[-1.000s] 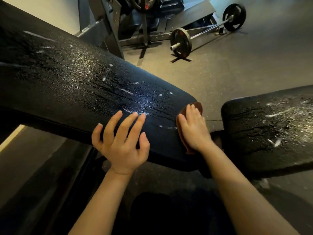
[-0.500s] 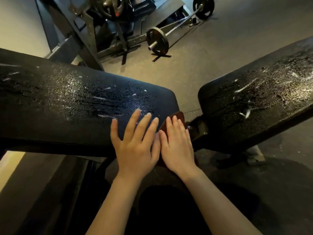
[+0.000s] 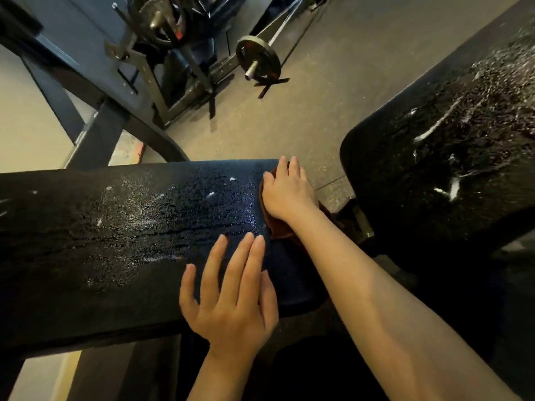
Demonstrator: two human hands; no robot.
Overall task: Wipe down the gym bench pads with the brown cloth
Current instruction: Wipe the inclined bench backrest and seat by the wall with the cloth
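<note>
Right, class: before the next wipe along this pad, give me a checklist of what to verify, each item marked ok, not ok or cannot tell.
1. Cloth under the right hand: ok, the hand lies on it at the pad's end.
2. Cloth spread flat: cannot tell, the hand hides most of it.
3. Left hand steadies the pad: ok, fingers straight on its near edge.
4. Left hand out of the wipe path: not ok, it lies beside the cloth.
5. Pad wet enough to wipe: ok, droplets and white streaks show.
6. Second pad done: not ok, spray covers it.
</note>
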